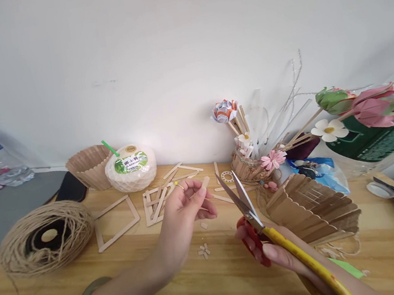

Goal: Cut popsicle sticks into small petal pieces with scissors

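Between the thumb and fingers of my left hand (186,202) is pinched a short piece of wooden craft stick (205,183), its rounded end pointing up. My right hand (265,245) grips a pair of scissors (252,215) with red and yellow handles. The scissor blades are spread apart and point up and away, a little to the right of the stick and not touching it. Below my left hand, several small cut bits of stick (204,251) lie on the wooden table (203,293).
A twine roll (48,236), a square stick frame (117,223) and a wrapped coconut (131,168) are on the left. More stick frames (157,204) lie behind my left hand. A stick-sided basket (312,209) and a flower-filled pot (249,164) stand on the right.
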`<state>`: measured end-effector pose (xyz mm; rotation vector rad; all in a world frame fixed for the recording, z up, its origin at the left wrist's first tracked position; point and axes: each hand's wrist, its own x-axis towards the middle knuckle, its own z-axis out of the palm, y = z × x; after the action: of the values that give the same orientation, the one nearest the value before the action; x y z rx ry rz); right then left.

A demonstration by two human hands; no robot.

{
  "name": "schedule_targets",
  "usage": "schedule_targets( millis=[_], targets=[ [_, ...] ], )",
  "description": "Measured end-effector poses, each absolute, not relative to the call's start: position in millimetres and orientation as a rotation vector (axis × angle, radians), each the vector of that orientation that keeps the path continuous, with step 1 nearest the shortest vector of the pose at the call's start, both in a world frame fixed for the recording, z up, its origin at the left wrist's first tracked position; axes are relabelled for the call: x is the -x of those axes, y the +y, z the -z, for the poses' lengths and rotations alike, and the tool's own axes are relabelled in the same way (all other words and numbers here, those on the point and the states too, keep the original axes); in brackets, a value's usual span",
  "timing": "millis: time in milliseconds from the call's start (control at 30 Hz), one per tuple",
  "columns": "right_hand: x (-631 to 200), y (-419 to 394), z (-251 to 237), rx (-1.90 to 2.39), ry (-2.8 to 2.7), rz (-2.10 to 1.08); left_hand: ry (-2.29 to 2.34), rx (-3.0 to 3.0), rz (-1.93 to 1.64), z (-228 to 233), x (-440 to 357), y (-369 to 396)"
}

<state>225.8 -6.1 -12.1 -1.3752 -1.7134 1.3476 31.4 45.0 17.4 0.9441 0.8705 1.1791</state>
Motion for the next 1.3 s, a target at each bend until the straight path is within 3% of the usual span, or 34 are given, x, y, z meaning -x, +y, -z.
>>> schedule_targets(
  millis=[367, 600, 867, 1300],
  targets=[
    [-208.4, -8.0, -0.2, 1.826, -2.073, -0.658, 0.779, -1.012, -0.913, -11.0, -34.4, 38.4],
    [-209.3, -9.6, -1.0, 1.822, -2.117, -0.516, 0.787, -1.021, -0.889, -9.3, -35.5, 38.4],
    [-208.4, -9.1, -1.7, 1.866, -2.119, -0.548, 0.779, -1.039, -0.887, -8.6, -35.1, 39.1],
    [-194.9, -4.2, -17.6, 1.861, -2.138, -1.090, 0.956, -0.934, -0.788, 2.2, -17.7, 36.2]
  ],
)
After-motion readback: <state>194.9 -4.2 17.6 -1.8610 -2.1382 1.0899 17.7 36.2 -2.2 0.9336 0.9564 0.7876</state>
